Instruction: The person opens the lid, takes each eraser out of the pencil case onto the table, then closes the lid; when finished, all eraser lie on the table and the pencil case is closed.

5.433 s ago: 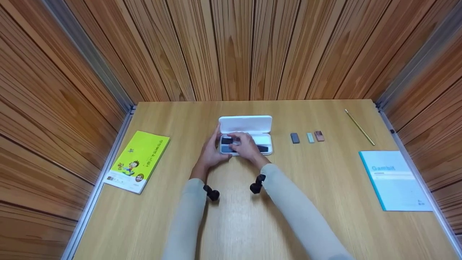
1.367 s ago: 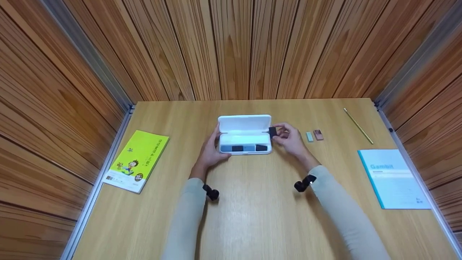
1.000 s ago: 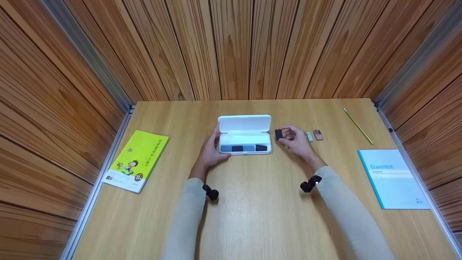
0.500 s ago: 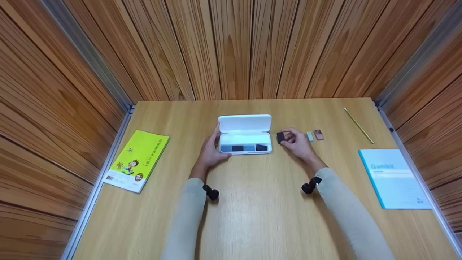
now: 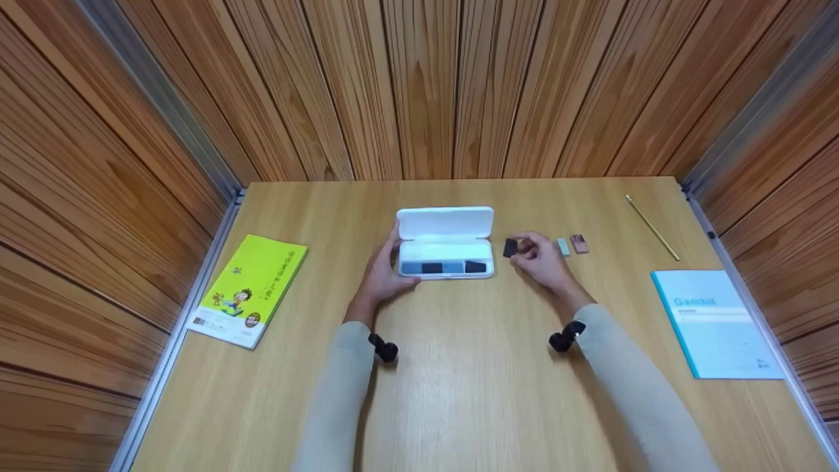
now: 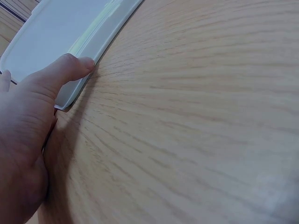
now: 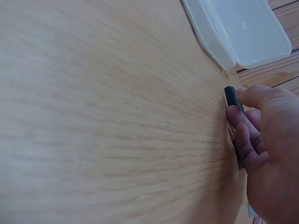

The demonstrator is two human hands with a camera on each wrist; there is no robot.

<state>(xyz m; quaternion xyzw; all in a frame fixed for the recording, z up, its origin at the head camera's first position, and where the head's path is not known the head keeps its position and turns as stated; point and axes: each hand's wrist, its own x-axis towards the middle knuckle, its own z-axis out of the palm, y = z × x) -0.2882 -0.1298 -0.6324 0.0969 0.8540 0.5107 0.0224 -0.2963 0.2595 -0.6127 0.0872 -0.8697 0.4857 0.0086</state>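
A white pencil case (image 5: 452,250) lies at mid-table with its lid (image 5: 446,224) raised. Blue-grey and black pieces (image 5: 432,268) lie along its front compartment; the rear one is bare. At the case's left end, my left hand (image 5: 383,272) grips it, the thumb (image 6: 77,67) over the front rim in the left wrist view. Just right of the case, my right hand (image 5: 545,261) pinches a small black eraser (image 5: 510,248) between thumb and fingers, low by the tabletop. In the right wrist view that eraser's dark end (image 7: 230,95) shows beyond the fingers.
Right of my right hand lie a mint eraser (image 5: 563,247) and a brownish-pink one (image 5: 579,244). Farther right are a gold pencil (image 5: 652,227) and a pale blue notebook (image 5: 718,324). A yellow-green book (image 5: 252,288) lies at the left. Wooden panels surround the table.
My right hand has taken the black eraser out of the case's rear compartment and carried it right, nearly still lately. It now covers where a dark grey eraser lay. My left hand stays put.
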